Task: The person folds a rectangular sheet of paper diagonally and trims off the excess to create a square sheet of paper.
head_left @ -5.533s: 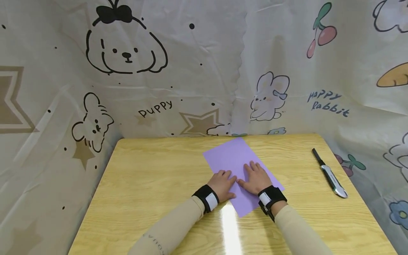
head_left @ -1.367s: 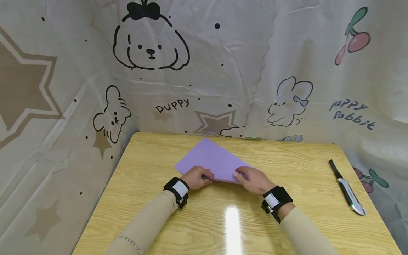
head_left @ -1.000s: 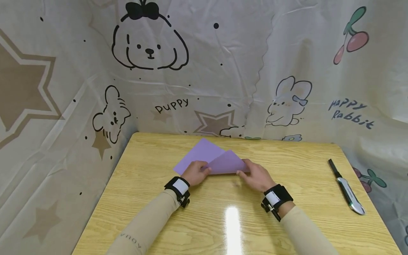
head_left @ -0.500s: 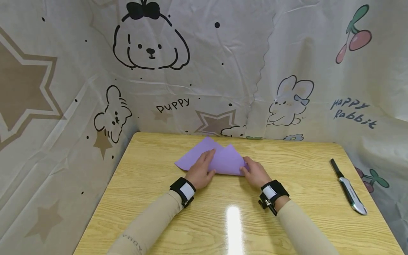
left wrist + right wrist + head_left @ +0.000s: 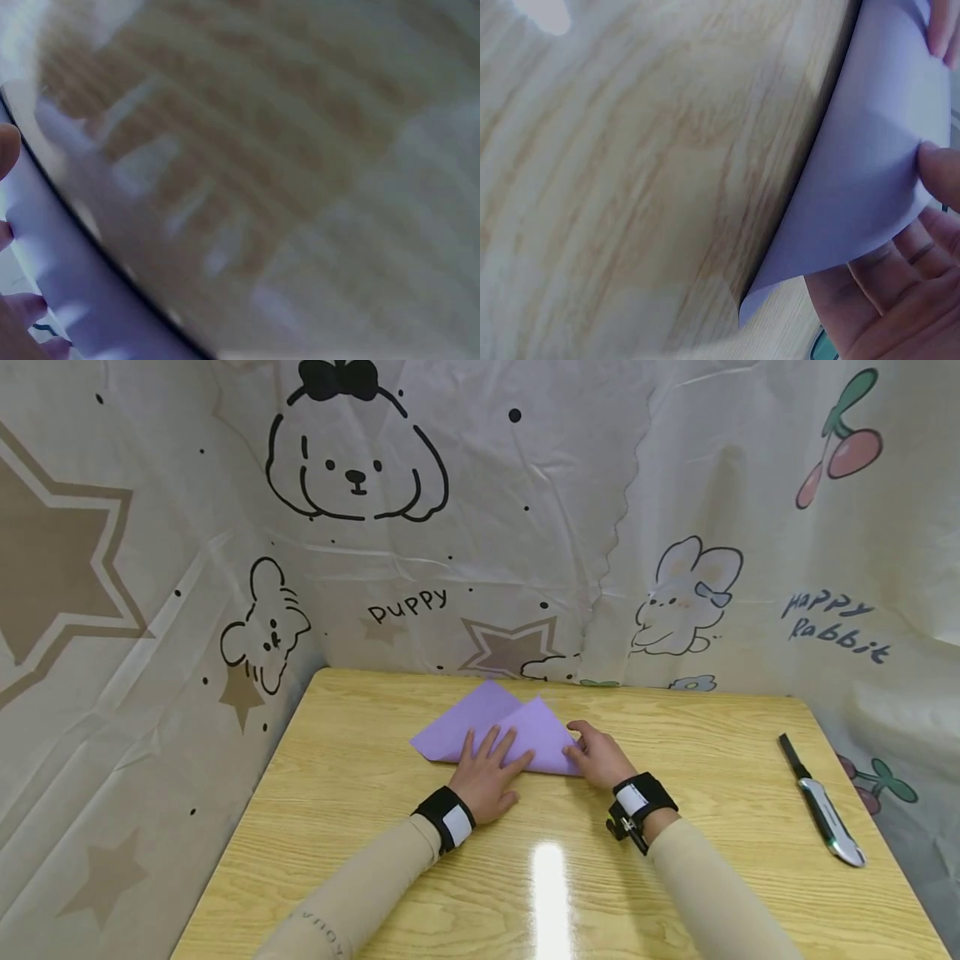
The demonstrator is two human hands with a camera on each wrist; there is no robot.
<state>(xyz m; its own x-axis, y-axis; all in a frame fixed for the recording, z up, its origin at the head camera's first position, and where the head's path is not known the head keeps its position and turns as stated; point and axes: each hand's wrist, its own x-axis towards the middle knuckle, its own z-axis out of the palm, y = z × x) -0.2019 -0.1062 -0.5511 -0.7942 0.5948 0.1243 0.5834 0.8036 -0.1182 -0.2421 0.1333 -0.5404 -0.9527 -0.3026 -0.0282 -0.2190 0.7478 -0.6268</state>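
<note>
A purple paper [image 5: 542, 724] lies near the back of the yellow wooden table [image 5: 360, 810], bent over so that two points stick up at the far side, one left and one right. The left hand [image 5: 486, 781] is on it with fingers spread apart, and the fingertips touch the top of the paper near its front edge. Its thumb is off the paper, just in front of that edge. The left wrist view is dim and smeary, so I can't really tell how hard those fingers press. The right hand [image 5: 602, 760] pinches the right end of the paper: the thumb is on one side and fingers are behind it, so the paper is between them. Each wrist wears a black band. Well apart, on the right side, lies a cutter knife [image 5: 822, 802]. Behind is a pale cloth [image 5: 480, 468] with animal drawings.
</note>
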